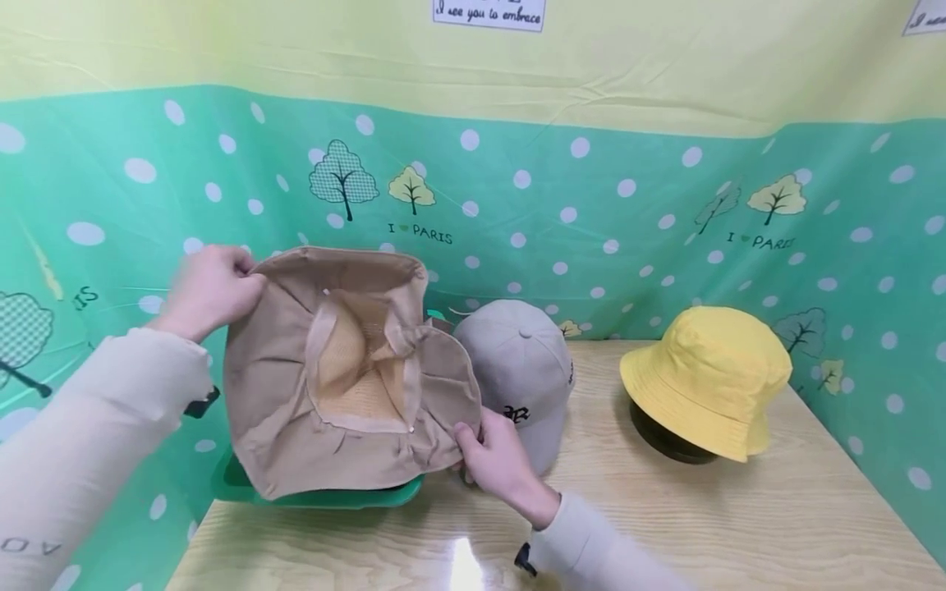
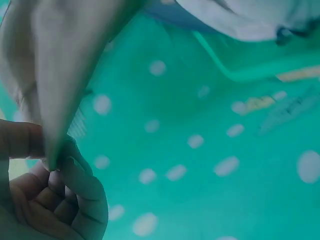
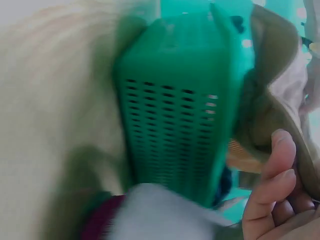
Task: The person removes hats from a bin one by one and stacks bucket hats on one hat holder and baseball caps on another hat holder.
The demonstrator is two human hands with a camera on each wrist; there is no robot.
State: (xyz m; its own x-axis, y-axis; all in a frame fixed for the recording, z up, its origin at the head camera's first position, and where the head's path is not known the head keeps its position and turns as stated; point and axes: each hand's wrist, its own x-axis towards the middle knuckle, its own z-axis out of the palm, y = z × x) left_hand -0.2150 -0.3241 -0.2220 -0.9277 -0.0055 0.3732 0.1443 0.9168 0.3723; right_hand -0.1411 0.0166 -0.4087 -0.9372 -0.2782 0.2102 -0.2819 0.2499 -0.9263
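A tan wide-brimmed sun hat (image 1: 266, 394) is held up in the head view, its netted inside facing me and its brim creased. My left hand (image 1: 210, 291) pinches the brim at the upper left; the left wrist view shows thumb and fingertips on the cloth edge. At the lower right, my right hand (image 1: 506, 468) grips the brim between thumb and fingers. Behind and below the hat stands a green perforated basket (image 3: 160, 110), mostly hidden by it in the head view. Just right of the hat is a grey baseball cap (image 1: 502, 353) with black lettering.
On the right of the wooden table (image 1: 591, 509), a yellow bucket hat (image 1: 709, 369) sits on a dark rounded support (image 1: 665, 435). Pale cloth (image 2: 250, 20) shows in the basket in the left wrist view. A green dotted curtain (image 1: 547, 222) encloses the back and sides.
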